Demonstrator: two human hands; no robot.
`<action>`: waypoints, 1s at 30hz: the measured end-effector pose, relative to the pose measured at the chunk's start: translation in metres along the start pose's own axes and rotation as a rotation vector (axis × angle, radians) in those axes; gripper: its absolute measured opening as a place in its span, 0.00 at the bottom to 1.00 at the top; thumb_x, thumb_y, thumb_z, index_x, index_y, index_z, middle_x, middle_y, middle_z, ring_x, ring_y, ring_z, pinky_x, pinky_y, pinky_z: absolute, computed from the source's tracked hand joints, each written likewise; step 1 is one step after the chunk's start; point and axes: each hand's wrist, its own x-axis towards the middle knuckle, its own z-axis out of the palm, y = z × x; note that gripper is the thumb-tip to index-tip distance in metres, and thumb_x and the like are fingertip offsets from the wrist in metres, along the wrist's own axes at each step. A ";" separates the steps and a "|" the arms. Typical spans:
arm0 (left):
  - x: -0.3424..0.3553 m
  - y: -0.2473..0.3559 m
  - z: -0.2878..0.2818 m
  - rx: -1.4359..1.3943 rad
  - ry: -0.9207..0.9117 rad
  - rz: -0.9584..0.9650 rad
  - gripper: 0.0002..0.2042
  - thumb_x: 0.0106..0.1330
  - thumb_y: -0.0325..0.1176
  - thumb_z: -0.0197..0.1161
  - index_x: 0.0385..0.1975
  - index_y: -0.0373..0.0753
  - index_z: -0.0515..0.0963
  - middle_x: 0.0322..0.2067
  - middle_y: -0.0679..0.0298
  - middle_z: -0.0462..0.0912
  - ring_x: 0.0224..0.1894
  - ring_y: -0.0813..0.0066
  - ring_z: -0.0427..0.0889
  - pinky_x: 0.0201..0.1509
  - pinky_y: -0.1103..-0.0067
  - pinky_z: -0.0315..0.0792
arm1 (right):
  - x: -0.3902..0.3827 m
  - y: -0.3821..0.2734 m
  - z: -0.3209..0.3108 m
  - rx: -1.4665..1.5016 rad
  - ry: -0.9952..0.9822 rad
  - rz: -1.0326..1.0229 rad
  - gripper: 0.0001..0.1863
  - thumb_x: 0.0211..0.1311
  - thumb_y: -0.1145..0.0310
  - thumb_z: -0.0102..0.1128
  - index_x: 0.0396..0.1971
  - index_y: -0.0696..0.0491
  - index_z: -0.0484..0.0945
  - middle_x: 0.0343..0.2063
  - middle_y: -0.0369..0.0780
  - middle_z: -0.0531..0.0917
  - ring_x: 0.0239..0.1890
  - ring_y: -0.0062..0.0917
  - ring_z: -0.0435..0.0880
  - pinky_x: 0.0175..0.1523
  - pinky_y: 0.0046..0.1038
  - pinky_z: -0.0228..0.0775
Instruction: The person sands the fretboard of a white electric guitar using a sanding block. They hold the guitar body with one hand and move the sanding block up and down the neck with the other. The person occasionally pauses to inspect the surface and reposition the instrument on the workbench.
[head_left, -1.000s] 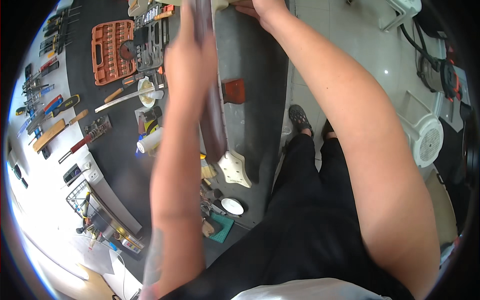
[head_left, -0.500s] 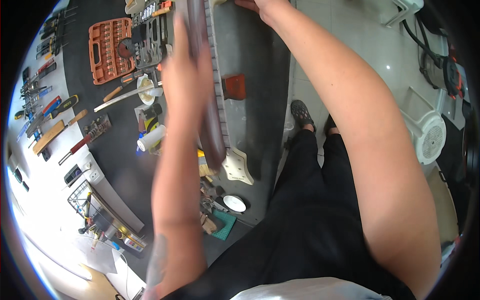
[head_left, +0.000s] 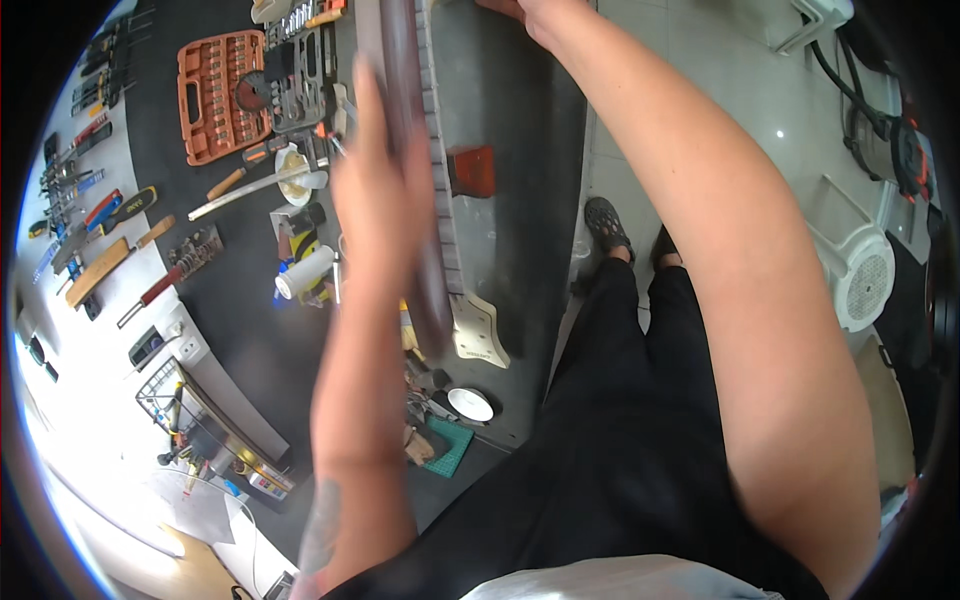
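My left hand (head_left: 380, 200), blurred by motion, is wrapped round a long dark metallic bar (head_left: 398, 50). The bar lies lengthwise over a guitar neck, whose fretted board (head_left: 446, 250) shows along its right side, with the cream headstock (head_left: 480, 330) near the bottom end. My right hand (head_left: 528, 15) is at the top edge, mostly cut off, so its hold cannot be made out. A red block (head_left: 472, 170) sits beside the neck.
The dark bench (head_left: 250, 340) carries an orange socket case (head_left: 222, 100), tools, a white roll (head_left: 305, 272), a small white dish (head_left: 470, 404) and a green mat (head_left: 450, 450). Tools hang at the left. White chairs (head_left: 858, 280) and a machine (head_left: 900, 150) stand at the right.
My left hand and the bar have shifted slightly along the neck, down the picture since half a second ago. My right hand sits a little higher in the picture.
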 end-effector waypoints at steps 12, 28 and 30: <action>0.080 0.029 -0.027 -0.064 0.090 -0.042 0.34 0.75 0.32 0.63 0.81 0.35 0.64 0.54 0.30 0.86 0.57 0.34 0.86 0.61 0.58 0.79 | -0.012 -0.007 0.008 0.007 -0.104 -0.025 0.43 0.73 0.44 0.72 0.72 0.58 0.65 0.61 0.48 0.83 0.55 0.38 0.88 0.58 0.40 0.83; 0.019 -0.005 -0.015 -0.021 -0.075 -0.098 0.37 0.75 0.37 0.68 0.83 0.44 0.64 0.49 0.38 0.90 0.49 0.42 0.92 0.51 0.61 0.83 | 0.006 0.001 0.004 -0.006 -0.028 0.026 0.41 0.71 0.39 0.72 0.67 0.58 0.73 0.55 0.47 0.86 0.50 0.34 0.88 0.56 0.37 0.82; -0.039 -0.034 0.000 -0.053 0.067 0.145 0.40 0.71 0.29 0.69 0.83 0.36 0.60 0.40 0.39 0.88 0.38 0.39 0.87 0.46 0.58 0.82 | 0.006 0.009 0.004 0.004 -0.035 0.008 0.41 0.71 0.39 0.72 0.67 0.58 0.73 0.54 0.46 0.86 0.50 0.34 0.88 0.54 0.37 0.83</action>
